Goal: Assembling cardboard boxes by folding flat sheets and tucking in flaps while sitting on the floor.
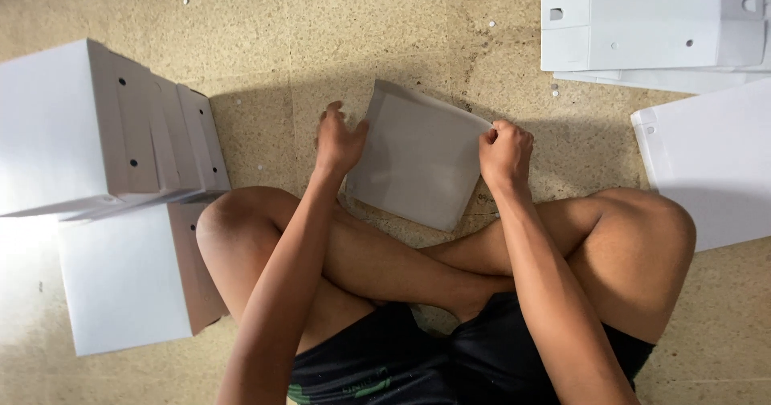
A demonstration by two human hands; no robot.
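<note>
A: Cardboard panel (418,156), grey-white, folded, tilted between both hands just in front of the crossed legs, lower edge down at the floor (321,19) by the shins.

B: Hands?

A: Left hand (337,141) on the panel's left edge, thumb against the board, fingers spread and partly lifted, so a loose grip at best. Right hand (504,152) with fingers pressed together, pinching the panel's right upper corner. That's the only firm hold.

B: Risks?

A: My read: with the left fingers splayed, the panel could swing around the right pinch and flop onto the knees. The pinched corner could also crease or tear if the board is bent hard from that single point. Thin card, looks easy to buckle.

B: Clutter nearby?

A: Assembled white boxes (96,132) stacked at the left, another white box (128,276) below them, just beside the left knee. An elbow swinging out could knock that stack. Flat white sheets (642,27) at upper right, one more flat sheet (715,164) near the right knee, well apart from the hands. Small white punched dots (554,92) scattered on the floor; harmless, though the panel could slide on them.

B: Anything hidden?

A: Panel's underside and any flaps behind it. Can't tell if a fold is already locked, so a flap popping open is a guess.
</note>
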